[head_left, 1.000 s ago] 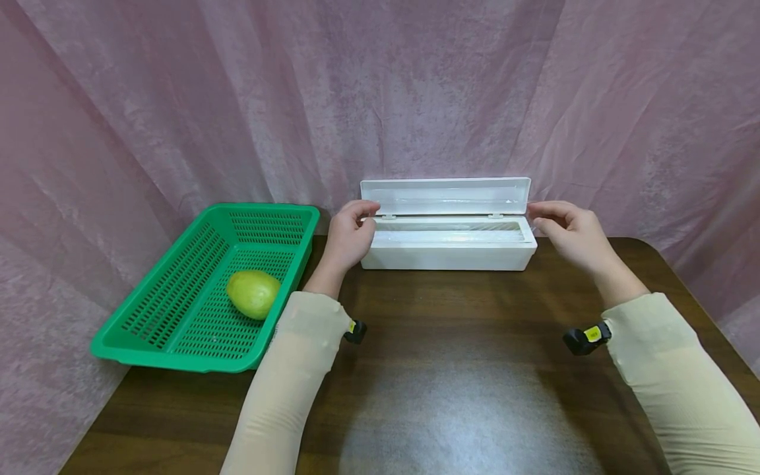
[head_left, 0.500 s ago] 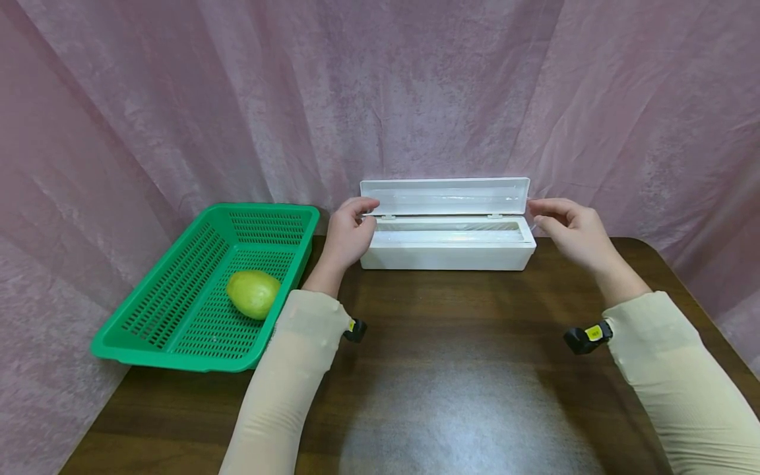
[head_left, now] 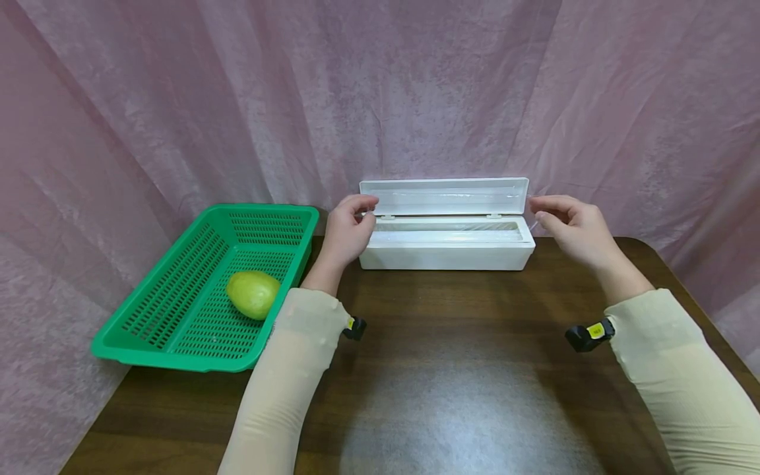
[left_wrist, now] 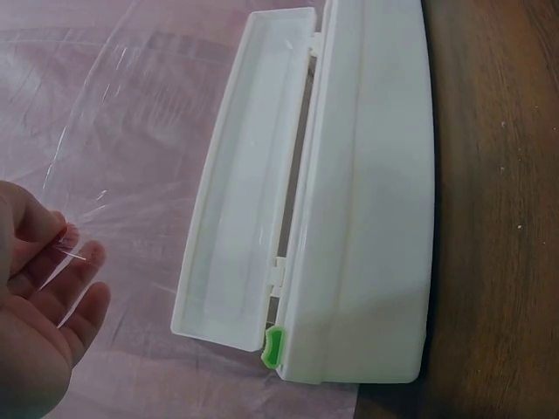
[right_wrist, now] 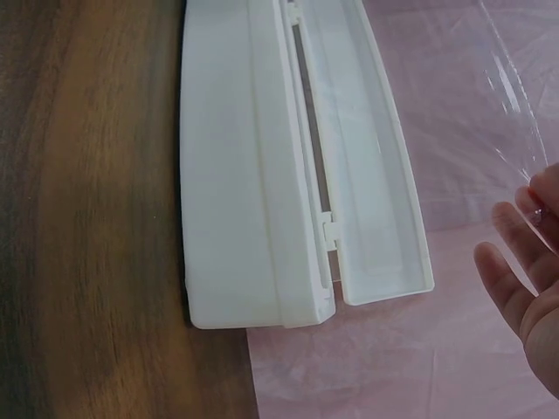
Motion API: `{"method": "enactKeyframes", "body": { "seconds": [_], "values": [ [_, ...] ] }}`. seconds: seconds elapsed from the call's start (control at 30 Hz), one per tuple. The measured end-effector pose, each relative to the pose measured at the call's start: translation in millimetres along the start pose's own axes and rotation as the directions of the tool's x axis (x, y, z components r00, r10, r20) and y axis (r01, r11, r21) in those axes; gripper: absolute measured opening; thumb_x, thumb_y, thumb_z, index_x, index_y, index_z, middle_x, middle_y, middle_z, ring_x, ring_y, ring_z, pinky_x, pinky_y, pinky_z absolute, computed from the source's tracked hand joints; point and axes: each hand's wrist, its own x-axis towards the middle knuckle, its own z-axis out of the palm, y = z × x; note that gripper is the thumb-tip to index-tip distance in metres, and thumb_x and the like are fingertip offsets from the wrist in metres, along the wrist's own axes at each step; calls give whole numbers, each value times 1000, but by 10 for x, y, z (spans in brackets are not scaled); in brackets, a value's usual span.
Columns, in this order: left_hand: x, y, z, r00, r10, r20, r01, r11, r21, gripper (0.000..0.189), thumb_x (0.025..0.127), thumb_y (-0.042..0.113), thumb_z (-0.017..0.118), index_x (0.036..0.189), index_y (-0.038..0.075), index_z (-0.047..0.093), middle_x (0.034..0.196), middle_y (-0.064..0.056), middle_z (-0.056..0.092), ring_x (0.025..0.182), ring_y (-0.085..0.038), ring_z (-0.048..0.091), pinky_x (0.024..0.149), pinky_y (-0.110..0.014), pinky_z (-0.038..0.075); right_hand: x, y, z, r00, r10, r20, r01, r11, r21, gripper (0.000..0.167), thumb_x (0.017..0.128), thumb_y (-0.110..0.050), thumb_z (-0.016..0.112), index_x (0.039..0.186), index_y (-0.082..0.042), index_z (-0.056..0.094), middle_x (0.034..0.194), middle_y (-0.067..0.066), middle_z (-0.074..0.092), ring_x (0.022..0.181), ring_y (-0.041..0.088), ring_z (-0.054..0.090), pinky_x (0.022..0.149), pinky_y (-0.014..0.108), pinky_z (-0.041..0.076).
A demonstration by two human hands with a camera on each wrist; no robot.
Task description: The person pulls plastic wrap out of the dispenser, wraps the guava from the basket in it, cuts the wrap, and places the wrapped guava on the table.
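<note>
Clear cling film (left_wrist: 109,113) stretches between the two hands, its shiny edge lines showing in both wrist views. My left hand (head_left: 346,227) pinches one corner between thumb and index finger, at the left end of a white cling film dispenser box (head_left: 448,257). At the right end, my right hand (head_left: 572,227) pinches the other corner, the remaining fingers loosely bent. The box's hinged lid (head_left: 445,196) stands up behind it. A film roll lies in the box's long slot. A small green piece (left_wrist: 273,346) sits at the box's left end in the left wrist view.
To the left stands a green plastic basket (head_left: 113,349) with a yellow-green fruit (head_left: 253,294) in it. Brown wooden tabletop (head_left: 451,356) stretches in front of the box. A pink curtain (head_left: 451,86) hangs directly behind the table.
Both hands have risen slightly, with the film corners still pinched. The box has shifted a touch to the left. The basket and fruit stay where they were.
</note>
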Motion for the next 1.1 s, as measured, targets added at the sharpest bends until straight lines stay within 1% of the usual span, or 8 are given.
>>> {"method": "enactKeyframes", "body": {
  "seconds": [0.2, 0.37, 0.5, 0.67, 0.8, 0.87, 0.93, 1.1],
  "values": [
    [12, 0, 7, 999, 33, -40, -32, 999, 25, 21, 91, 5, 56, 107, -2, 69, 111, -13, 65, 97, -25, 63, 85, -35, 52, -1, 2, -2, 999, -27, -25, 26, 999, -19, 29, 93, -13, 58, 117, 3, 64, 89, -38, 54, 83, -14, 53, 66, 5, 41],
    [-1, 10, 13, 995, 45, -87, -41, 998, 45, 16, 89, 5, 61, 100, -1, 71, 102, -14, 68, 88, -25, 64, 78, -33, 53, -3, 13, 24, 996, 5, -94, -6, 1000, -15, 26, 93, -13, 59, 111, 3, 68, 77, -39, 57, 79, -14, 57, 61, 6, 42],
    [-11, 12, 14, 993, 33, -113, -31, 999, 21, 14, 89, 6, 63, 97, -1, 71, 94, -15, 70, 82, -24, 64, 71, -26, 51, 4, 24, 46, 990, 23, -142, -22, 1000, 8, 24, 92, -11, 59, 107, 4, 69, 71, -40, 57, 76, -14, 59, 55, 8, 41],
    [3, 3, 9, 989, 28, -144, -38, 997, -67, 14, 88, 8, 65, 98, -2, 68, 90, -16, 70, 78, -24, 63, 66, -17, 46, 30, 31, 51, 983, -28, -184, 51, 991, 121, 17, 89, -2, 60, 103, 5, 68, 75, -33, 62, 73, -12, 63, 63, 5, 47],
    [14, 2, -2, 989, 17, -147, -32, 994, -102, 21, 89, 10, 65, 105, -3, 67, 94, -16, 70, 81, -24, 65, 67, -16, 47, 55, 40, 34, 977, -61, -206, 108, 968, 224, 17, 87, 3, 61, 97, -10, 67, 78, -26, 67, 72, -8, 66, 68, 7, 50],
    [13, 7, -11, 990, 2, -142, -17, 995, -102, 22, 89, 11, 65, 107, -1, 68, 96, -15, 71, 84, -23, 66, 69, -17, 49, 59, 43, 24, 977, -52, -205, 107, 957, 269, 21, 87, 4, 62, 95, -15, 66, 79, -24, 68, 72, -6, 66, 68, 9, 51],
    [13, 15, -20, 990, -9, -139, -5, 995, -97, 23, 89, 12, 65, 108, 0, 68, 98, -14, 71, 85, -22, 67, 71, -19, 50, 55, 46, 19, 979, -33, -201, 89, 958, 272, 21, 87, 3, 62, 94, -17, 67, 79, -24, 68, 72, -6, 67, 67, 10, 51],
    [10, 42, -39, 990, -30, -138, 17, 995, -97, 22, 89, 12, 66, 107, 1, 70, 98, -14, 71, 87, -22, 67, 73, -22, 52, 42, 49, 11, 982, -5, -190, 62, 954, 294, 15, 87, 2, 63, 96, -9, 69, 79, -22, 70, 73, -4, 67, 66, 12, 52]
  ]
}}
